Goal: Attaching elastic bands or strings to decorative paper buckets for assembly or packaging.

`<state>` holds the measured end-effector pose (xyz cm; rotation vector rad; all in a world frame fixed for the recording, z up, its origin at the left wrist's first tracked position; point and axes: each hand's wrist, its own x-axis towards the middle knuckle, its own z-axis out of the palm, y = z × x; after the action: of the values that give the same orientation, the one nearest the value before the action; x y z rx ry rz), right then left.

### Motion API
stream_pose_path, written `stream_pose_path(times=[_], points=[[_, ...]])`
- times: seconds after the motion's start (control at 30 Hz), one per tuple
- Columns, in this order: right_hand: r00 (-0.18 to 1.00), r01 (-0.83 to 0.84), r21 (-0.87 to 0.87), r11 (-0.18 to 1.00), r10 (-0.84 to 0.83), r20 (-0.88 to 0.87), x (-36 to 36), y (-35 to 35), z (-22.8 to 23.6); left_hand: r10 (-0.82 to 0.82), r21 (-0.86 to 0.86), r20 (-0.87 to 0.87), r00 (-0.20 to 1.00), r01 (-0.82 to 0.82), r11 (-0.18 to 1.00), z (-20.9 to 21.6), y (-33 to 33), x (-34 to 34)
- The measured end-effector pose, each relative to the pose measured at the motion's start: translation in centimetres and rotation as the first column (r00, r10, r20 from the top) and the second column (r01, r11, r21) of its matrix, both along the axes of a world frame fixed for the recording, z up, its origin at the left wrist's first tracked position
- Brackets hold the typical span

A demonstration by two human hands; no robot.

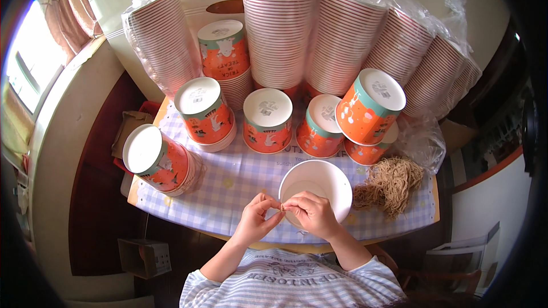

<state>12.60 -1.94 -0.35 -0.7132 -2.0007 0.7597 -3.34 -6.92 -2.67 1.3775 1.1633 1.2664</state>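
My left hand [257, 221] and my right hand [313, 214] meet fingertip to fingertip, pinching a small piece of tan string [282, 207] between them. Most of the string is hidden by the fingers. Just beyond them, a white paper bucket [337, 185] stands mouth up, its wall partly covered by my right hand. To the right of this bucket lies a loose tangle of tan string [394, 182]. In front of my hands, an orange and green paper bucket [268, 122] rests upside down.
A checked cloth [228, 188] covers the table. More upside-down orange buckets stand around the far side, including one stack [162, 159] at the left edge and one bucket [370, 106] on top of others. Tall plastic-wrapped stacks of buckets [279, 34] line the back. A cardboard box [144, 258] sits lower left.
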Motion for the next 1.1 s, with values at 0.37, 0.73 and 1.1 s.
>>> stream_pose_path(times=[0.37,0.73,1.1], points=[[0.997,0.009,-0.091,0.996,-0.001,0.083,0.1,0.0,-0.2,0.088,0.038,-0.052,0.995,-0.086,0.996,0.0,0.0,-0.4],[0.996,0.010,-0.125,0.992,0.000,0.085,0.2,-0.1,-0.2,0.037,-0.161,0.301,0.953,0.013,0.987,-1.0,-0.3,-0.9],[0.998,0.009,-0.114,0.993,-0.002,0.057,0.2,-0.1,0.0,-0.067,-0.234,0.363,0.930,0.160,0.959,-0.7,-0.6,-0.4]])
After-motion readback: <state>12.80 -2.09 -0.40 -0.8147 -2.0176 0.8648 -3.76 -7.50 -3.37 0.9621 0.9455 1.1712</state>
